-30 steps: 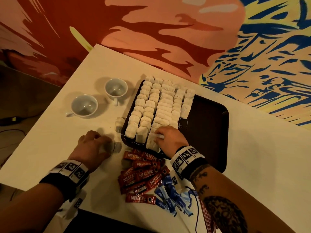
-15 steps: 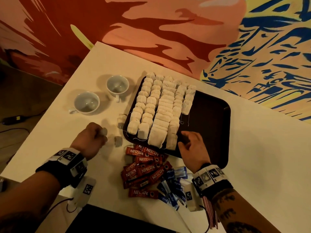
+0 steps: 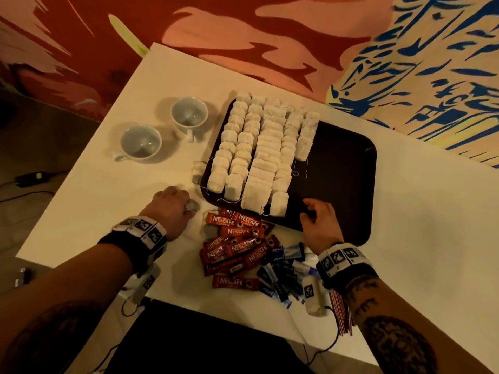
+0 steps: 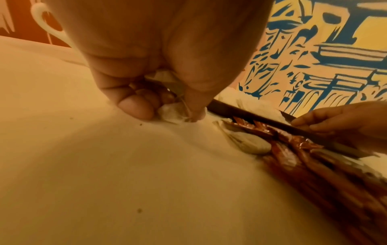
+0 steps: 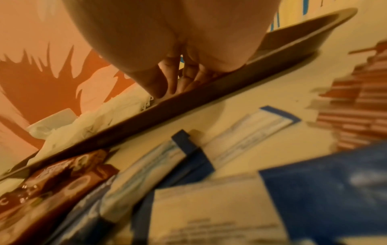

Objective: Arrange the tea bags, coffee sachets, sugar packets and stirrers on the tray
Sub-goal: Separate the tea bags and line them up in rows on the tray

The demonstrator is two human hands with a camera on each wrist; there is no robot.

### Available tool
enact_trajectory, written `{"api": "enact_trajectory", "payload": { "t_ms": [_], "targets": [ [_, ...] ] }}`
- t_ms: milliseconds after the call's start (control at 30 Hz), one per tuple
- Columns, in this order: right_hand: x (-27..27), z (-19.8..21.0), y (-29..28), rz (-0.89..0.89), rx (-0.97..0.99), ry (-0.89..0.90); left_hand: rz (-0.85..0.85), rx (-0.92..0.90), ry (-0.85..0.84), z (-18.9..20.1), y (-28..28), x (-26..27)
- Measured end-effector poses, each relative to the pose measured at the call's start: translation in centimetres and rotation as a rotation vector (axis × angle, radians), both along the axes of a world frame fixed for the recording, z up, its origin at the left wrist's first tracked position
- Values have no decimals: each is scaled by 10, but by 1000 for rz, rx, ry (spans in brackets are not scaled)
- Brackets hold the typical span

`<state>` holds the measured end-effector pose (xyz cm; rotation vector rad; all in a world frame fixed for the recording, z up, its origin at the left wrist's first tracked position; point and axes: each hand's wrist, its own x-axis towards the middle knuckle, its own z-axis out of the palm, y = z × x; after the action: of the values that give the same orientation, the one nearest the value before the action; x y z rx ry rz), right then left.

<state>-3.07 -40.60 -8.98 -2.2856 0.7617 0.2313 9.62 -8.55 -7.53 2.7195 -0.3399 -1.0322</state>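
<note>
Painted wall (image 3: pixel 270 36) in red, salmon and blue strokes backs a white table (image 3: pixel 432 225) that carries everything. On it sits a dark rectangular tray (image 3: pixel 345 163), its left half filled with five close rows of white tea bags (image 3: pixel 256 147) and its right half bare. Two white cups (image 3: pixel 140 143) stand on the table to the tray's left, well apart from the hands. Just in front of the tray's near edge lies a loose heap of red Nescafe coffee sachets (image 3: pixel 237 247), and to their right a heap of blue sugar packets (image 3: pixel 283 268), reaching under the right wrist. A bundle of red-striped stirrers (image 3: pixel 343 314) lies at the table's near edge beside the right forearm.

The left hand (image 3: pixel 170 209) is down on the table just left of the tray's near corner, fingers curled, thumb and fingertips pinching a single tea bag (image 4: pixel 176 112) against the tabletop — another loose tea bag (image 4: pixel 247 142) lies just beside it, touching the sachets. The right hand (image 3: pixel 321 225) rests over the tray's near rim, fingers loosely bent onto the bare tray floor, right of the nearest tea bags; it holds nothing.
</note>
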Motion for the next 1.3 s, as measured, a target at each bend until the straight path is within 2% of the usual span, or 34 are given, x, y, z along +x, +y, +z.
{"api": "enact_trajectory", "payload": {
  "t_ms": [133, 200, 367, 567, 633, 767, 867, 967, 1100, 1133, 1233, 1300],
  "targets": [
    [3, -1, -6, -35, 17, -12, 62, -148, -25, 3, -2, -14],
    [3, -3, -8, -43, 25, -20, 78, -151, -50, 5, -5, -24],
    [0, -6, -11, -37, 36, -50, 158, -204, 57, 8, -21, -41],
    [-1, -9, -13, -29, 42, -67, 101, -131, 69, -2, -25, -43],
    [-2, -10, -14, -24, 50, -71, 91, -120, 43, -4, -24, -43],
    [-3, -13, -15, -23, 56, -80, 93, -225, -6, -1, -19, -43],
    [-3, -15, -15, -24, 58, -86, 71, -189, -124, 0, -8, -36],
    [-3, -14, -15, -11, 47, -87, 97, -147, -139, 0, 2, -27],
    [-4, -13, -15, -10, 49, -78, 291, -197, -103, 0, 14, -17],
    [-4, -13, -15, -13, 52, -76, 373, -252, -88, 1, 17, -15],
    [-3, -12, -15, -16, 55, -79, 729, -565, -12, 7, 17, -8],
    [-4, -12, -14, -10, 50, -79, 868, -675, -1, 14, 10, -2]
  ]
}}
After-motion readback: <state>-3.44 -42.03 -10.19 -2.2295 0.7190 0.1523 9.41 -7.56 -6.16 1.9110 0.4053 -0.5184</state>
